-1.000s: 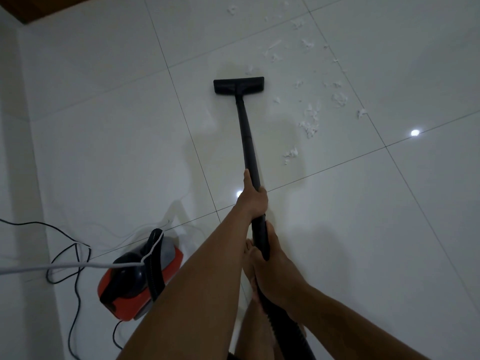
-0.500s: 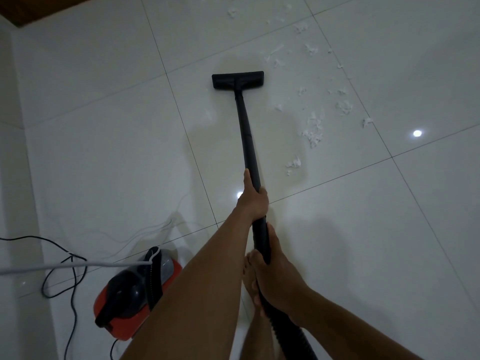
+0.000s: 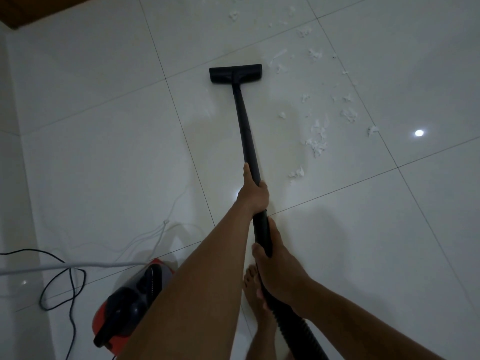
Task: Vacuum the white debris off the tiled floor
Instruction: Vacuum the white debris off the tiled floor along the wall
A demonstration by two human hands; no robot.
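Observation:
A black vacuum wand [image 3: 245,128] runs from my hands out to a flat black floor head [image 3: 235,73] resting on the white tiles. My left hand [image 3: 253,192] grips the wand higher up, thumb along the tube. My right hand [image 3: 279,268] grips it lower down, where the ribbed hose [image 3: 298,326] begins. White debris [image 3: 315,141] lies scattered to the right of the wand and beyond the head, several scraps [image 3: 310,54] close to the head's right end.
The red and black vacuum body [image 3: 130,305] sits on the floor at lower left, with a black cable [image 3: 70,289] and a white cord [image 3: 78,266] looping beside it. My bare foot [image 3: 253,289] stands under the wand. A white wall [image 3: 13,178] bounds the left.
The floor head has slid a little away from me and to the right, nearer the scraps at its right end. Both hands keep the same grips on the wand.

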